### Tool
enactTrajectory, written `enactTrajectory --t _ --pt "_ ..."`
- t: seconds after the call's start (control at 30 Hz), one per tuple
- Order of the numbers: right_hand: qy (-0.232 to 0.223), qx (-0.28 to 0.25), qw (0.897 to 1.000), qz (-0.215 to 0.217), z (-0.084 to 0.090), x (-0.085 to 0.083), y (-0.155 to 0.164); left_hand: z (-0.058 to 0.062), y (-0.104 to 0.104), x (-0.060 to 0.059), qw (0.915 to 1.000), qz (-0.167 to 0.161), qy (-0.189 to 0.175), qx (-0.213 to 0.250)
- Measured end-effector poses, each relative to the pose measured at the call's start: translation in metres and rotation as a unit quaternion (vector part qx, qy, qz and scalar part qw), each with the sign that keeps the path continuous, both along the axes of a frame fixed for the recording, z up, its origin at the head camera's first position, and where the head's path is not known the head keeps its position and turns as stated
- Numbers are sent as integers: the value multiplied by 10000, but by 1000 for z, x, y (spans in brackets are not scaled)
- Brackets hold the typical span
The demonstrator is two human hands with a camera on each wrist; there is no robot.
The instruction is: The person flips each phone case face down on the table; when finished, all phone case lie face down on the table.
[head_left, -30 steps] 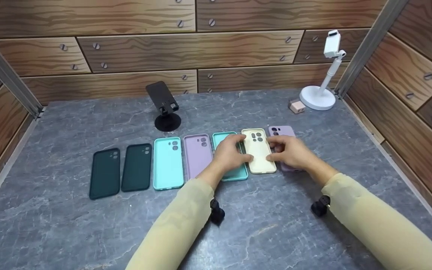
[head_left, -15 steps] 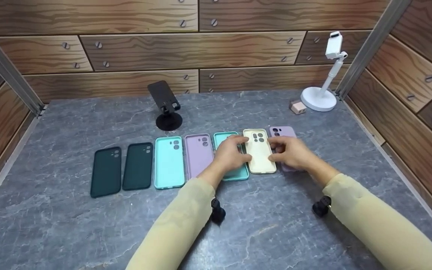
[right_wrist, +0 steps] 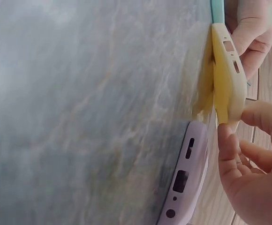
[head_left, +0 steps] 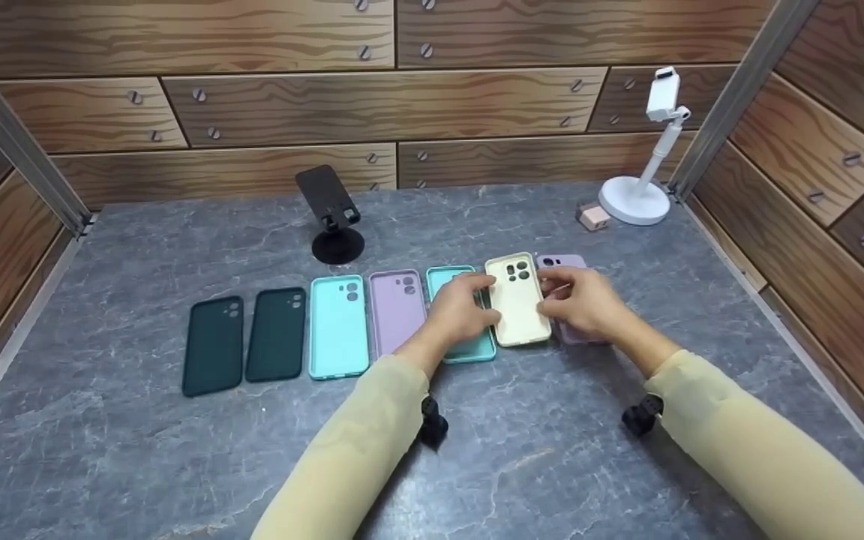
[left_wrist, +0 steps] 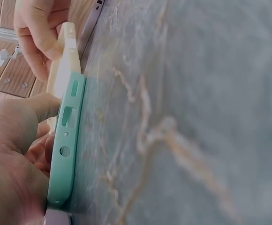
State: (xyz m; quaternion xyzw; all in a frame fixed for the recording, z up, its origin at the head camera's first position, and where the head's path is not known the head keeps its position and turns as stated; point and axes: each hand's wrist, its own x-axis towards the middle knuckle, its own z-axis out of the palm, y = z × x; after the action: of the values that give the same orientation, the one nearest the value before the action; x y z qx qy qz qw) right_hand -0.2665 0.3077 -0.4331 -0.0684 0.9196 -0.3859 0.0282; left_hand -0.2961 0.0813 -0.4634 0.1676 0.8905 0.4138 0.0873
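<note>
Cream case point(head_left: 517, 300) sits in the row on the table point(head_left: 139, 465), btw the teal case point(head_left: 469, 349) and purple case point(head_left: 571, 262). Left hand point(head_left: 460, 311) and right hand point(head_left: 582, 304) both pinching its edges, far end tipped up. Mid-pickup imo; next needs a clean lift w/o bumping neighbours.

Your row of cases runs from dark green to lilac on grey marble.

At mid-frame you hold the cream case point(head_left: 517, 300); right of it lies a lilac case point(head_left: 568, 263), left of it a teal case point(head_left: 469, 346), another lilac case point(head_left: 396, 307), a mint case point(head_left: 337, 325) and two dark green cases point(head_left: 212, 345). The table point(head_left: 177, 465) is grey with pale veins; your sleeves point(head_left: 357, 450) are pale yellow.
</note>
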Motion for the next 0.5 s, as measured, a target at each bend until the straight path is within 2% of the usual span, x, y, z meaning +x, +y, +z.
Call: enactTrajectory --t 0.13,0.3,0.43,0.5 --pt "-207 -259 9994 -17 0 -2 -1 3 0 -1 9999 0 -41 -92" --pt "-414 -570 9974 -120 1 -3 0 14 2 -1 9999 33 -123 -117" --pt "-580 -762 9952 -223 0 -3 1 25 5 5 9997 81 139 -158" --pt "-619 -782 9947 -265 0 -2 2 29 7 11 9997 50 259 3"
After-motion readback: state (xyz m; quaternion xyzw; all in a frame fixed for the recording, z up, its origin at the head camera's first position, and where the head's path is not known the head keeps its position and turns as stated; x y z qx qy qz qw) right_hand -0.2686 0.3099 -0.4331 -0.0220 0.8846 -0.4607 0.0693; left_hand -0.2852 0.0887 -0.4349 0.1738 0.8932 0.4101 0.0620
